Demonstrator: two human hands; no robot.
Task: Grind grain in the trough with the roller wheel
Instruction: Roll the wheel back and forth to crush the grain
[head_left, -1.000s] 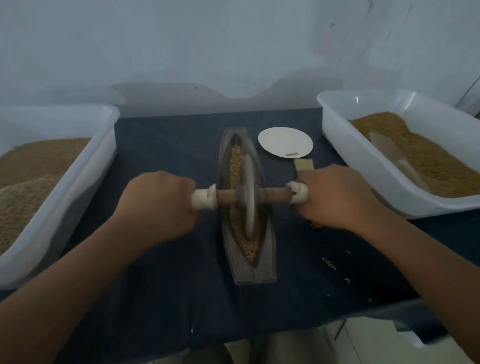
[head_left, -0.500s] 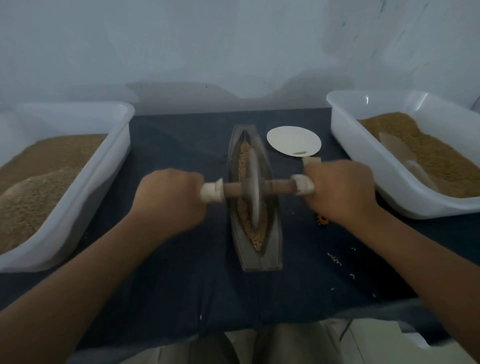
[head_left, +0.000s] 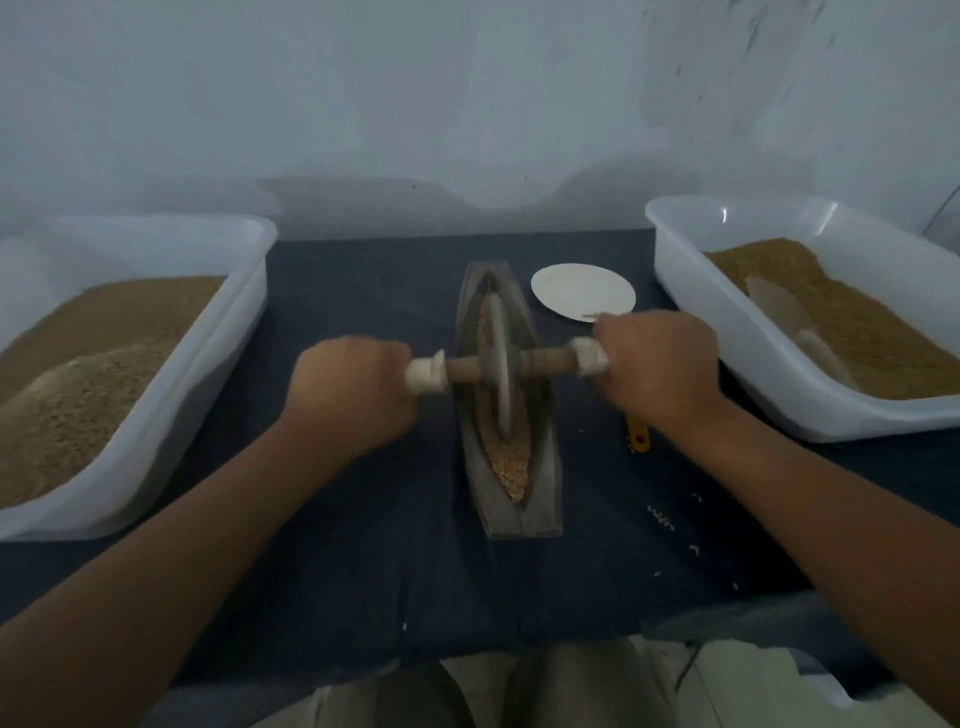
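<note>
Fingers (head_left: 397, 364) of the left hand (head_left: 353, 395) at nine o'clock and the right hand (head_left: 660, 369) at three curl round the axle's white ends (head_left: 426, 371), balancing the roller wheel (head_left: 500, 364) upright midway along the trough (head_left: 545, 467), presumably to bear evenly on the grain (head_left: 511, 467).

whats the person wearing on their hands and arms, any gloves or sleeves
Nothing that shows. The left hand and right hand are bare, with no gloves. The left forearm and right forearm are uncovered down to the picture's edge, so no sleeves are in view. No watch or band shows. Only the backs of the hands are visible, so rings cannot be ruled out.
</note>
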